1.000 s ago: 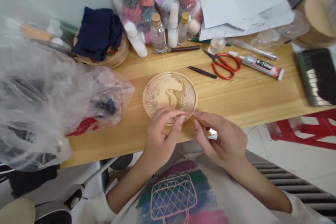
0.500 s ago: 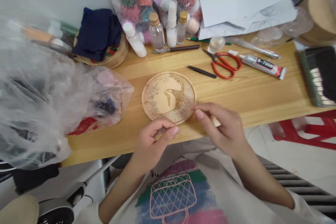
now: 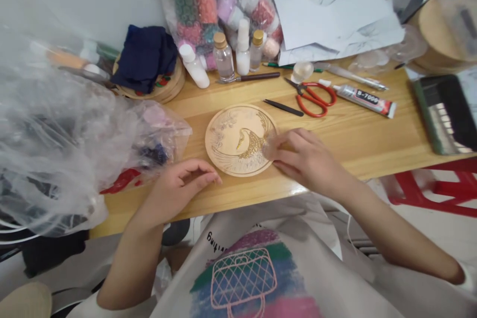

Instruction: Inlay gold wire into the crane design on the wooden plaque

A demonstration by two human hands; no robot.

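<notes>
The disc [image 3: 228,141] lies flat on the table [image 3: 357,144], near its front edge. It is pale wood, round, with a plain rim. A gold bird [image 3: 254,146] curves across the middle, its body covered in scale-like marks. Fine lines fan out below; greyish outlines sit at left. The right edge is partly covered, its detail hard to tell.

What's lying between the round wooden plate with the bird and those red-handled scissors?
A pair of black tweezers lies between the round wooden plate and the red-handled scissors, as the head view shows.
</notes>
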